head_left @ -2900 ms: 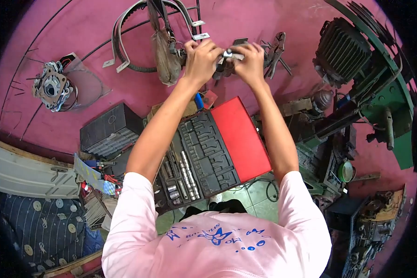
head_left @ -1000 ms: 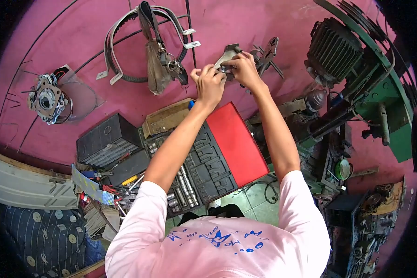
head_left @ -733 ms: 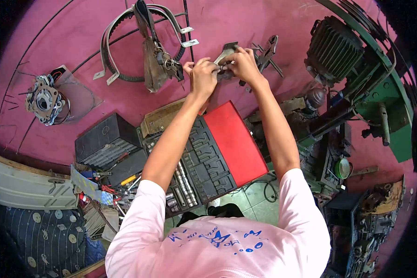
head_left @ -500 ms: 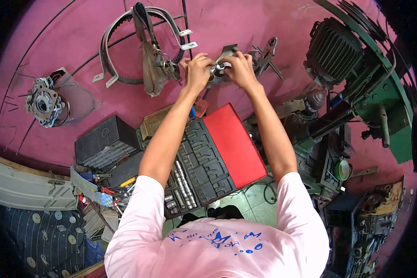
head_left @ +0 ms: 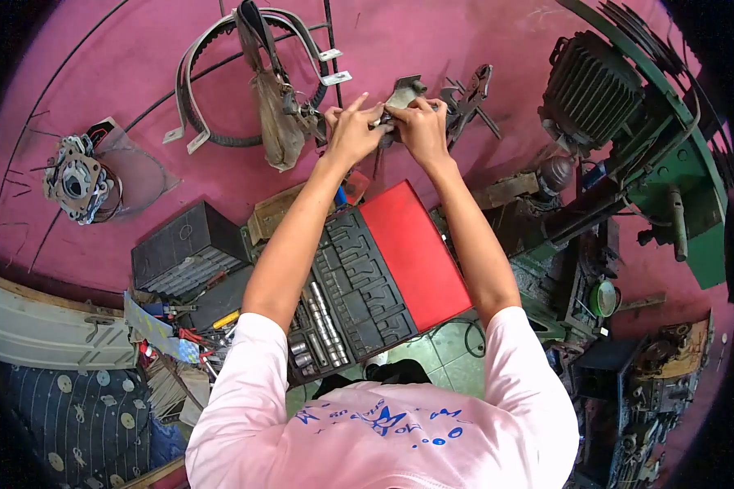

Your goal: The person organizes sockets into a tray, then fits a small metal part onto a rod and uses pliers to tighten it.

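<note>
Both hands are raised to the pink wall, close together at a grey metal part with a flat plate (head_left: pixel 405 91) at its top. My left hand (head_left: pixel 355 134) is closed, with one finger sticking up and the others bent towards the part. My right hand (head_left: pixel 418 129) is closed, its thumb and fingers bent at the lower end of the plate. A small piece between the fingertips is mostly hidden, so I cannot make out its kind. Just right of the hands hang locking pliers (head_left: pixel 477 85) and other metal tools. A dusty brown bag (head_left: pixel 276 122) hangs to the left.
An opened socket set case with a red lid (head_left: pixel 416 257) lies below the arms. Black drive belts (head_left: pixel 189 81) and gaskets (head_left: pixel 77 183) hang on the wall. At left stands a black drawer box (head_left: pixel 189 248); at right, a green machine with a finned motor (head_left: pixel 591 90).
My hands have shifted slightly and the fingers have regripped. More of the metal plate shows above them. The small shiny piece between the fingertips is now mostly covered.
</note>
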{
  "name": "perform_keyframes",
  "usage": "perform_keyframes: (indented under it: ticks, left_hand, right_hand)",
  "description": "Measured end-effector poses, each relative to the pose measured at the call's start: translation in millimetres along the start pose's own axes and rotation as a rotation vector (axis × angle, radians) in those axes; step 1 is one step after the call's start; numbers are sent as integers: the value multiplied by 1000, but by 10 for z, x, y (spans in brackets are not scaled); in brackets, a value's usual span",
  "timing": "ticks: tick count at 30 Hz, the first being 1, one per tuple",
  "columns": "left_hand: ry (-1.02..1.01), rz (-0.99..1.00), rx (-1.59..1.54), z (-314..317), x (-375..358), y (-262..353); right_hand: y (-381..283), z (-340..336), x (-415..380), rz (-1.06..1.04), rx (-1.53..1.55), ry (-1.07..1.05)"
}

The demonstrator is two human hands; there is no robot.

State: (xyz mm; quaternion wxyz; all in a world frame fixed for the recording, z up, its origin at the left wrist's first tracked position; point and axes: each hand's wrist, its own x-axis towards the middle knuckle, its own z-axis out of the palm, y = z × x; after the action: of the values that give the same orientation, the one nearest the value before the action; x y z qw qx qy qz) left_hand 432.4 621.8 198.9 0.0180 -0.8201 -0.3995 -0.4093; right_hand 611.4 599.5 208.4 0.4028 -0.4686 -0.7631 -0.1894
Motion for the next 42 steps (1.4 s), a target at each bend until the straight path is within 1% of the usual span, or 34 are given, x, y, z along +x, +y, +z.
perform_keyframes:
  ticks: [3, 5, 7, 11, 13, 16, 17, 19, 21, 22, 24, 25, 27, 29, 30, 31, 34, 39, 42]
  left_hand:
    - [10, -1, 15, 61, -6, -9]
    - [24, 3, 38, 120, -32, -22]
    - [95, -32, 19, 139, -64, 3]
    - [72, -63, 5, 97, -53, 23]
    - [38, -128, 1, 53, -49, 60]
    - [13, -161, 1, 12, -24, 82]
    - [16, -159, 0, 3, -7, 87]
    - [69, -91, 0, 31, 13, 55]
    - [93, -62, -20, 64, 56, -2]
    - [111, -37, -39, 90, 69, -33]
    - [87, -47, -40, 148, 67, -48]
    - [65, -51, -37, 162, 48, -37]
    - [63, -80, -33, 163, 15, -1]
    - [64, -105, -31, 134, 24, 24]
    - [14, -146, -22, 106, 32, 31]
    - [-36, -185, -12, 74, 44, 35]
    - [-58, -195, -23, 13, 45, 52]
    - [-18, -147, -6, -55, 0, 101]
    - [-8, -141, -11, -146, -29, 156]
  right_hand:
    - [-3, 22, -45, -15, -19, 42]
    - [4, 5, -87, 6, -1, 23]
    - [12, -6, -111, 29, 17, 4]
    - [7, 26, -123, 46, 26, 18]
    - [5, 48, -122, 56, 33, 24]
    - [-15, 60, -111, 77, 37, 9]
    - [-14, 62, -81, 87, 57, 8]
    - [-37, 37, -46, 95, 75, 6]
    - [-30, 25, -27, 119, 98, 78]
    - [-10, 38, -11, 120, 97, 79]
    - [9, 52, -23, 194, 77, 34]
    - [5, 44, -53, 196, 79, 28]
    - [15, 30, -57, 252, 49, -65]
    - [25, 28, -49, 248, 51, -74]
    - [27, 16, -50, 245, 53, -85]
    - [26, 3, -54, 246, 52, -83]
    - [12, -21, -73, 268, 107, -59]
    - [-26, -14, -111, 315, 153, -56]
    - [-61, -54, -90, 275, 116, -33]
